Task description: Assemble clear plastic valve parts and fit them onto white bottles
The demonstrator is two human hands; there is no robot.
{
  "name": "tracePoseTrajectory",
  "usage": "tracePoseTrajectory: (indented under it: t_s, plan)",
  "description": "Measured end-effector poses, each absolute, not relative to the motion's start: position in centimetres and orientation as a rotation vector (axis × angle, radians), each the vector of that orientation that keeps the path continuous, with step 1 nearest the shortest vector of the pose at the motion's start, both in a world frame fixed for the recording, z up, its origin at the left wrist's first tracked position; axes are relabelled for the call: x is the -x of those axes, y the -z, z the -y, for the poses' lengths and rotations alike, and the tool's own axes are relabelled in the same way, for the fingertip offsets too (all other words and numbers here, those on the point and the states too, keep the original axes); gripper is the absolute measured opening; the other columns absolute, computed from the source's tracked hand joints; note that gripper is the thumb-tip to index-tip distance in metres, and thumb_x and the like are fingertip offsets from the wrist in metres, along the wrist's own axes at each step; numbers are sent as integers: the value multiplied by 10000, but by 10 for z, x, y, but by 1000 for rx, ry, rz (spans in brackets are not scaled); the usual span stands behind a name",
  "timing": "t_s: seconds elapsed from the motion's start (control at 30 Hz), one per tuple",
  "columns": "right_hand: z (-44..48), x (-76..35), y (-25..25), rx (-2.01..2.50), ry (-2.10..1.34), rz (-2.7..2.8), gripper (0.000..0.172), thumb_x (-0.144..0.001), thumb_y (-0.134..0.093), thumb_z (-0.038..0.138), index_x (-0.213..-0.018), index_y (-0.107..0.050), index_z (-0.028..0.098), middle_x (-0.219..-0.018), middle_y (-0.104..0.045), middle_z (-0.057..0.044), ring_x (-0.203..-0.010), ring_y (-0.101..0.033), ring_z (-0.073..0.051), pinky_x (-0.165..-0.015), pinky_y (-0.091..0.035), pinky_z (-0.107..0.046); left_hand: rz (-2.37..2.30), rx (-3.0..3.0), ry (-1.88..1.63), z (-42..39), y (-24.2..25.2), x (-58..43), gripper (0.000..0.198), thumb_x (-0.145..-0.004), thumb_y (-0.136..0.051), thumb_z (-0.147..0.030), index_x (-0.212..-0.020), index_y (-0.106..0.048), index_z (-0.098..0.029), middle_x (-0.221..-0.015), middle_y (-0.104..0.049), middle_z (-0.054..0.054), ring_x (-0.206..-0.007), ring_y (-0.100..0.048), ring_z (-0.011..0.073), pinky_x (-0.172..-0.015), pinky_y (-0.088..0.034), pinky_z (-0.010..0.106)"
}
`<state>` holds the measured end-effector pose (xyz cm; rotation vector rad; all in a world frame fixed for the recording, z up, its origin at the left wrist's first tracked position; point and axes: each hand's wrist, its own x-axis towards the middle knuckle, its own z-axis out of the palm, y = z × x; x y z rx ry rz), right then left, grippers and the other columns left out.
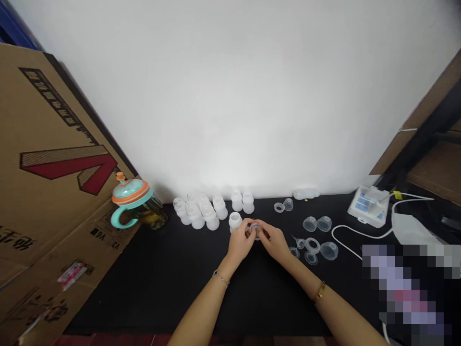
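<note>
My left hand [240, 241] and right hand [273, 241] are both pinching a small round clear part [255, 229], held together just above the black table [162, 288]. Right beside my left hand there's a frosted white bottle [235, 222], more frosted bottles [201, 214] sit further left, and clear cups [329, 250] and rings [312, 245] lie off to my right.

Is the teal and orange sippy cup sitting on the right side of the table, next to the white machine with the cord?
Not quite. The head view shows the teal and orange sippy cup on the left side of the black table, beside the cardboard box. The white machine with its cord is on the right.
</note>
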<state>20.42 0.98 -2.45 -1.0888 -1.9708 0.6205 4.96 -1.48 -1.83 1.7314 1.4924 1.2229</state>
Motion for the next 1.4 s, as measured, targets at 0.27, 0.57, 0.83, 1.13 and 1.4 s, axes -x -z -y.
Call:
tracePoseTrajectory:
  t_s: [0.27, 0.57, 0.83, 1.13, 1.4]
  plan:
    - [-10, -207, 25, 1076, -599, 1973, 406, -965, -450, 315, -1247, -710, 181, -942, -781, -84, -684, -681, -190, -678, -539, -291, -1503, -1754, -1239, 17, 15, -52, 193, -941, -536, -355, -1026, -624, -207, -583, -561, -52, -526, -534, 126, -543, -339, 233]
    - [-9, -208, 23, 1087, -598, 1992, 433, -971, -453, 358, -1275, -697, 167, -915, -770, -88, -651, -655, -180, -675, -539, -295, -1474, -1730, -1242, 17, 15, -51, 168, -936, -530, -331, -1008, -621, -209, -618, -598, -43, -549, -553, 127, -557, -368, 232]
    - [-9, -209, 20, 1087, -623, 2006, 434, -954, -458, 317, -1274, -693, 139, -916, -769, -97, -644, -640, -180, -672, -531, -303, -1497, -1766, -1223, 17, 14, -51, 171, -941, -534, -338, -1004, -627, -209, -607, -588, -45, -545, -545, 125, -554, -348, 231]
    - [-11, -209, 24, 1068, -615, 2009, 437, -926, -462, 260, -1275, -686, 121, -897, -762, -88, -648, -633, -172, -665, -515, -290, -1506, -1791, -1206, 17, 15, -51, 187, -939, -532, -325, -1042, -633, -207, -615, -593, -46, -545, -540, 126, -560, -348, 231]
    - [-12, -207, 26, 1088, -632, 2009, 433, -943, -472, 297, -1279, -683, 125, -914, -758, -93, -665, -640, -178, -657, -515, -289, -1517, -1783, -1205, 17, 15, -51, 189, -941, -536, -330, -1048, -634, -209, -611, -585, -50, -544, -541, 127, -556, -339, 232]
